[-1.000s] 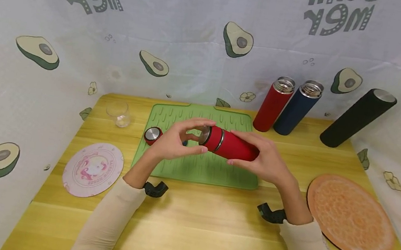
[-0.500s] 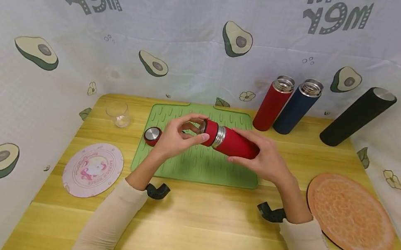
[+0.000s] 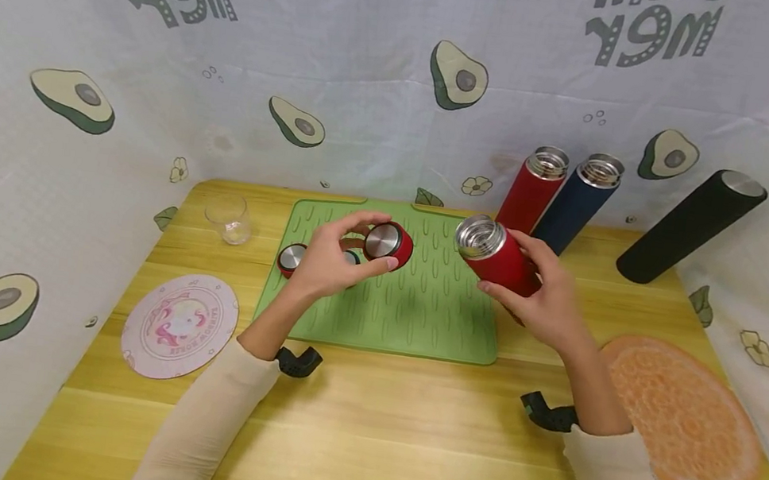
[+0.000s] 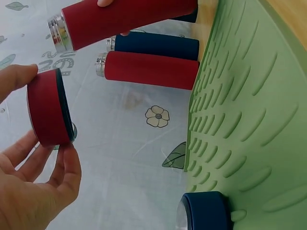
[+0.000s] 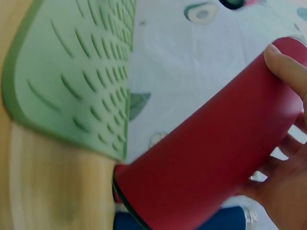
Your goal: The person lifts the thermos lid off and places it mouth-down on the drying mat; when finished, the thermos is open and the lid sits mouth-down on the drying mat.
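My left hand (image 3: 335,260) pinches a red bottle cap (image 3: 389,244) with a steel top between thumb and fingers, above the green mat (image 3: 409,331). To its right, my right hand (image 3: 541,299) grips a red thermos bottle (image 3: 507,261), tilted so its bare steel mouth (image 3: 480,238) points up and left. Cap and bottle are apart. On the mat lie another red cap (image 3: 291,257) and a blue cap (image 4: 206,211); in the head view my left hand partly hides both.
Behind the right hand stand an uncapped red bottle (image 3: 530,186), an uncapped blue bottle (image 3: 580,200) and a black bottle (image 3: 688,228). A clear glass (image 3: 228,219) and a pink round mat (image 3: 179,327) lie left; an orange round mat (image 3: 682,421) lies right.
The cap has come off the red bottle's mouth. My right hand has drawn the bottle right and tipped its mouth upward, while my left hand keeps the cap over the mat.
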`<move>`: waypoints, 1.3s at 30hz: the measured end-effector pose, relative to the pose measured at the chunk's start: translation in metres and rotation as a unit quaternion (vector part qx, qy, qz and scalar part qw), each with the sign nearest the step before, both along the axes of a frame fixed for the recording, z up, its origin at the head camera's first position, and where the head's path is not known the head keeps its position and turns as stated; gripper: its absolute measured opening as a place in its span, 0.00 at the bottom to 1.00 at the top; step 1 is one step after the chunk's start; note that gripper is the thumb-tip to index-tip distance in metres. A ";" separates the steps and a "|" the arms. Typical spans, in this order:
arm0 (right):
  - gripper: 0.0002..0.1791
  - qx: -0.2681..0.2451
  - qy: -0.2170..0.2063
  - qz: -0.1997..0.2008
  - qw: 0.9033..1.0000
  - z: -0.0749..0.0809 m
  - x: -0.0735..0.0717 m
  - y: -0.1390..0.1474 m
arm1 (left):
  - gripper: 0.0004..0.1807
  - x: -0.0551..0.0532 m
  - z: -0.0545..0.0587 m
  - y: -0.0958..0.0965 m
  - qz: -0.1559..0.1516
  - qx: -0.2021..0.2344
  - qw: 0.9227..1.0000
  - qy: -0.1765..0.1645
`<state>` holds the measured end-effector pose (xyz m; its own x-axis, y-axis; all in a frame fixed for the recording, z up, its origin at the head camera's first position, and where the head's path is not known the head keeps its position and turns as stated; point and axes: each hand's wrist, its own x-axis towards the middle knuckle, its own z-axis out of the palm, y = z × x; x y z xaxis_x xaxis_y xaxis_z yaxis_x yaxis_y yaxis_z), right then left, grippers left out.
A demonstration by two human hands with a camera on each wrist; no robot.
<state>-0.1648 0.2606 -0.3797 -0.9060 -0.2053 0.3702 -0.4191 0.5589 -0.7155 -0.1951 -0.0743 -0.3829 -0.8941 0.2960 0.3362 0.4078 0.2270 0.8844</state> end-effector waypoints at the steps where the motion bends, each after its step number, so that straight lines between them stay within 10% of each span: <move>1: 0.46 -0.005 0.003 -0.008 1.000 0.002 -0.001 0.005 | 0.30 -0.001 0.000 0.001 0.007 -0.011 1.000 0.008; 19: 0.39 -0.166 -0.068 -0.224 0.958 0.022 -0.025 0.093 | 0.31 -0.017 -0.025 0.012 0.032 -0.121 0.992 0.007; 27: 0.42 -0.293 -0.120 -0.224 0.922 0.018 -0.044 0.124 | 0.32 -0.015 -0.038 0.020 0.028 -0.182 0.983 0.000; 39: 0.42 -0.269 -0.170 -0.255 0.913 0.006 -0.082 0.132 | 0.32 -0.016 -0.057 0.029 0.020 -0.244 0.969 -0.019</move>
<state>-0.2472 0.3921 -0.3741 -0.9142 0.4043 -0.0282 0.0957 0.1477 -0.9844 -0.2115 -0.0449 -0.4395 -0.9173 0.3762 0.1303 0.3584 0.6376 0.6819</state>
